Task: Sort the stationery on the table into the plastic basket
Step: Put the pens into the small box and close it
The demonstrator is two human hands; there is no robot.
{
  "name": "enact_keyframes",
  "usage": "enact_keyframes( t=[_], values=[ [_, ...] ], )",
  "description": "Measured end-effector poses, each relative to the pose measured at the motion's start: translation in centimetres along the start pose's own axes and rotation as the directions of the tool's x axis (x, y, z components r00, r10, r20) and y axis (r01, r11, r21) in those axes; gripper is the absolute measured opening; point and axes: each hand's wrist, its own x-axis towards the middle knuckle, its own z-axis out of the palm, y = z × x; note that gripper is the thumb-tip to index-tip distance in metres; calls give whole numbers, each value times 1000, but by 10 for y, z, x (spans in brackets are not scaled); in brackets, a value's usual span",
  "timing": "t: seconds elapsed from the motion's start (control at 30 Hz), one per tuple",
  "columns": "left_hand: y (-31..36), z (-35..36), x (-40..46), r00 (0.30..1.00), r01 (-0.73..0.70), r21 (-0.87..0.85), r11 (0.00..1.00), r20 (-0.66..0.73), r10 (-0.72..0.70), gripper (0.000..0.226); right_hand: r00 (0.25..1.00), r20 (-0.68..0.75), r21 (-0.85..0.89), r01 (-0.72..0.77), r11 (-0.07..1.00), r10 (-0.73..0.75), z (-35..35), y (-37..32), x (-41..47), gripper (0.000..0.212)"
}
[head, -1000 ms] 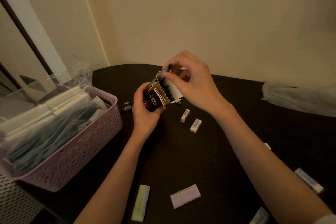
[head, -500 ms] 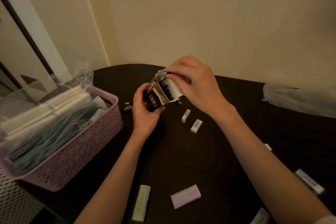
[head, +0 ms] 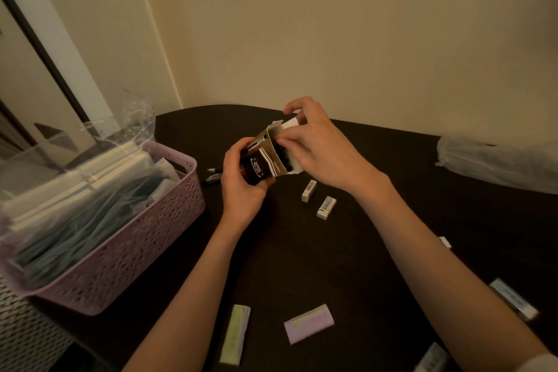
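My left hand (head: 241, 187) grips the bottom of a small dark pen box (head: 262, 161) held above the dark table (head: 317, 254). The box's top is open and black pen ends show inside. My right hand (head: 320, 148) pinches the white top flap of the box. A pink plastic basket (head: 126, 251) stands at the left, filled with clear-wrapped stationery packs. Two small white erasers (head: 308, 190) (head: 326, 207) lie just below the box. A black pen (head: 213, 174) lies between basket and left hand.
A green sticky-note pad (head: 235, 334) and a purple one (head: 309, 323) lie near the front edge. More small white items (head: 513, 299) (head: 431, 358) lie at the right front. A crumpled clear bag (head: 498, 161) rests at the far right by the wall.
My right hand has shifted from the open pen ends to the box's white top flap. The left hand keeps its grip on the box.
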Motion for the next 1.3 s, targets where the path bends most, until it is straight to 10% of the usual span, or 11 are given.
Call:
enact_keyframes(
  t=[0.2, 0.37, 0.53, 0.87, 1.03, 1.3],
  values=[
    [2, -7, 5, 983, 127, -52, 991, -127, -133, 79, 911, -355, 310, -96, 946, 208, -8, 16, 5, 18],
    [1, -8, 7, 973, 163, -57, 985, -156, -170, 80, 883, -71, 175, -447, 877, 464, 24, 57, 11, 19],
    [0, -7, 7, 978, 146, -55, 988, -144, -152, 80, 849, 266, -251, -397, 883, 457, 52, 76, 28, 40],
    [0, -5, 7, 979, 146, -60, 988, -133, -152, 81, 839, 219, -296, -429, 853, 498, 61, 95, 16, 13],
    [1, -5, 7, 983, 124, -65, 990, -126, -131, 80, 853, -128, 201, -477, 856, 505, 21, 58, 16, 12],
    [6, -5, 7, 990, 93, -116, 989, -93, -104, 79, 843, -408, 700, 42, 713, 351, -67, -26, -1, 57]
  ],
)
